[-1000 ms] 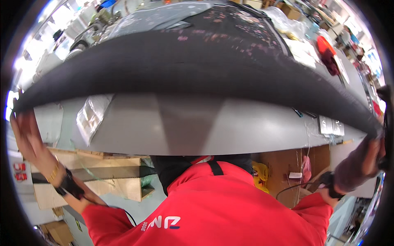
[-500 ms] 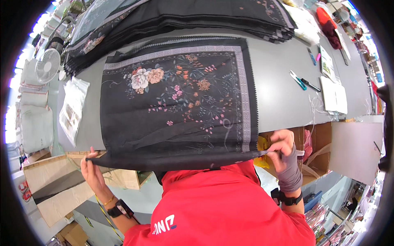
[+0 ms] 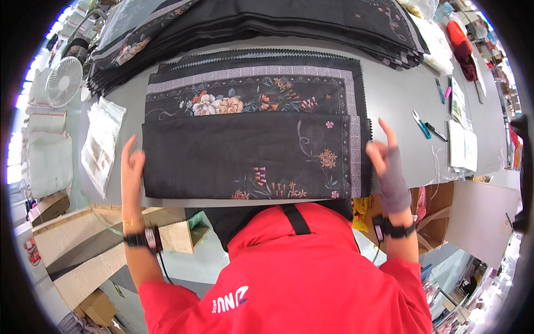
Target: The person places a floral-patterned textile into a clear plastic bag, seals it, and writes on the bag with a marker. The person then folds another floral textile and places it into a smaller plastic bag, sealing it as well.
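A black floral scarf (image 3: 245, 156) with a pale patterned border lies on the grey table in front of me. Its near part is folded back over the lower half, so the big white and peach flowers show only above the fold. Zigzag-cut edges run along its right side. My left hand (image 3: 132, 161) is at the scarf's left edge, index finger raised and fingers apart, gripping nothing visible. At the right edge, my right hand (image 3: 382, 153), in a grey wrist sleeve, has its index finger stretched up and the other fingers bent beside the cloth.
A thick stack of similar black scarves (image 3: 267, 28) lies at the back. Clear plastic bags (image 3: 103, 145) and a white fan (image 3: 64, 82) are at left. Thread snips (image 3: 421, 125), a pen (image 3: 436, 131) and a notepad (image 3: 461, 147) lie at right. Cardboard box (image 3: 436, 214) below the table edge.
The scarf's near edge, pinched in both hands earlier, has been carried away from me and laid over the scarf. Both hands moved forward and let go of the corners.
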The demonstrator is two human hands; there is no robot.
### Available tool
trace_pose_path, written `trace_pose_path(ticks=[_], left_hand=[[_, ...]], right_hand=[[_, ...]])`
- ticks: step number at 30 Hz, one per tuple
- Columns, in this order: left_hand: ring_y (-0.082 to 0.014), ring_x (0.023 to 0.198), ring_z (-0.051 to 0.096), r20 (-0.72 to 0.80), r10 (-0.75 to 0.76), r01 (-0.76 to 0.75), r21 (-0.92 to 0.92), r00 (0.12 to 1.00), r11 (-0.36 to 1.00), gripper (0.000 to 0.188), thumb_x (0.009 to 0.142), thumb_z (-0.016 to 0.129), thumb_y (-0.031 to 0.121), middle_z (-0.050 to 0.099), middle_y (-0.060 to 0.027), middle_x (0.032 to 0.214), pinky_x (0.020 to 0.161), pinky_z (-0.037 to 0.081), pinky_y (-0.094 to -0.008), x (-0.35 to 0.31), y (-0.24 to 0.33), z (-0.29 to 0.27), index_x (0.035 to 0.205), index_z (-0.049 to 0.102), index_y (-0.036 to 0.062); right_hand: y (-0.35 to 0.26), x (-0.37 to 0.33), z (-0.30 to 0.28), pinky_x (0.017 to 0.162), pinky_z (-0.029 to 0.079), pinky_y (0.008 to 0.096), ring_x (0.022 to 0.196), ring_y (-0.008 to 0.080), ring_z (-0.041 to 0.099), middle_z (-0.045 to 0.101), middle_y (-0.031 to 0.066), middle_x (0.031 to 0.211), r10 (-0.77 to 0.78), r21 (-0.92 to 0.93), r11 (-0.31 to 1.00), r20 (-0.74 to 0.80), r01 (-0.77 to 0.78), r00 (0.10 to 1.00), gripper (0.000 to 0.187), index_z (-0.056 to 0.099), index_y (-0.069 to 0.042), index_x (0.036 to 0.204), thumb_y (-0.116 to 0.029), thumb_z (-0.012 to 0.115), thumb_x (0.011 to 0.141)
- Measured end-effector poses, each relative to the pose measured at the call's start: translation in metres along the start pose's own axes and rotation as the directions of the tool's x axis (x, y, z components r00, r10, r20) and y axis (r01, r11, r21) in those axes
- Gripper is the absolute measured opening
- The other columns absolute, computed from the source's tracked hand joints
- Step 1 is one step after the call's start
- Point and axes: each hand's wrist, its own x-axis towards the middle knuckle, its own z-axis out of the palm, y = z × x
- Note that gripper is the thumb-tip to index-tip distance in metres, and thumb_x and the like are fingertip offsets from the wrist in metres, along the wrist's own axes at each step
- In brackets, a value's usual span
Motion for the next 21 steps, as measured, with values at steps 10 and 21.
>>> trace_pose_path(ticks=[10,21], left_hand=[[-0.0286,0.118,0.053,0.274,0.457,-0.528,0.543,0.846,0.653,0.035,0.088,0.070,0.004,0.058,-0.0128,0.116,0.106,0.040,-0.0376,-0.049,0.005,-0.047,0.122,0.062,-0.0040],[-0.0170,0.083,0.060,-0.211,0.130,-0.050,0.349,0.969,0.936,0.045,0.101,0.067,0.037,0.065,-0.0096,0.089,0.082,0.050,-0.0308,0.137,0.018,0.022,0.106,0.065,-0.0071]], right_hand=[[-0.029,-0.001,-0.051,0.087,0.046,0.0437,0.094,0.0330,0.059,0.064,0.0109,0.103,-0.456,-0.708,0.521,0.241,0.476,0.857,0.026,0.065,-0.007,0.105,-0.001,0.070,0.081],[0.002,0.173,0.007,0.083,0.053,0.0415,0.084,0.0370,0.066,0.070,0.0188,0.095,-0.211,-0.796,0.605,-0.127,0.028,0.969,0.048,0.069,0.002,0.104,-0.044,0.075,0.091]])
